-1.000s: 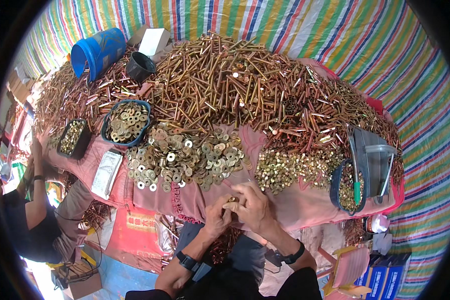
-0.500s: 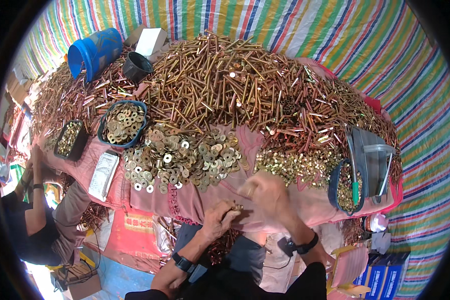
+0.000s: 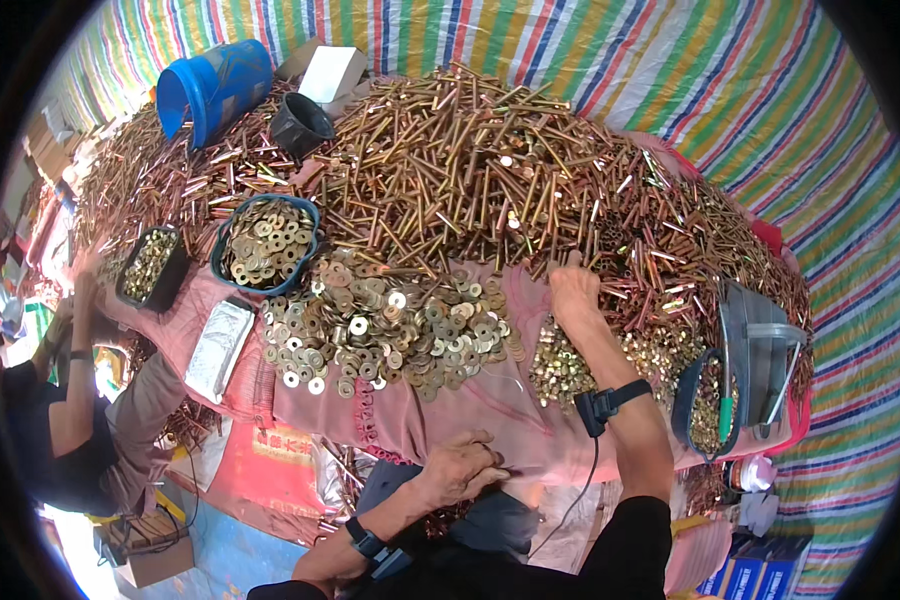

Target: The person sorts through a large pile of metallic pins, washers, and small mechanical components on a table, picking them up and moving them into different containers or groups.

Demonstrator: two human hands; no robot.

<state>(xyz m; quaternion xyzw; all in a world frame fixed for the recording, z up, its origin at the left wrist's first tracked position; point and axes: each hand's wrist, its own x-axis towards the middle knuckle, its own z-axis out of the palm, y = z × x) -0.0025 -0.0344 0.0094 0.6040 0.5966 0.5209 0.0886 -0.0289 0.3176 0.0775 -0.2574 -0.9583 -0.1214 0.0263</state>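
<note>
Head view: the right hand [image 3: 573, 293] has left the near edge of the bench [image 3: 490, 400], where a second ago it worked fingertip to fingertip with the left, and now reaches out to the foot of the big bolt pile [image 3: 490, 170]. Its fingers curl down among the bolts at the pile's near right side, just above the small nut heap [image 3: 560, 365]; whether they have closed on a bolt cannot be told, as the fingertips are buried. The left hand [image 3: 462, 466] has stayed at the near edge on the pink cloth, loosely clenched, and what it grips, if anything, is hidden under the knuckles.

That split reads as one piece finished or parked in the left hand while the right fetches another bolt, a judgement only.

Washers [image 3: 390, 325] lie spread between the two hands and the pile, and a blue bowl [image 3: 265, 243] of more washers sits toward the left. A grey scoop [image 3: 760, 350] stands at the right edge. At the far left corner a blue bucket [image 3: 210, 85] lies tipped. Another person's arm [image 3: 75, 330] works at the left edge.
</note>
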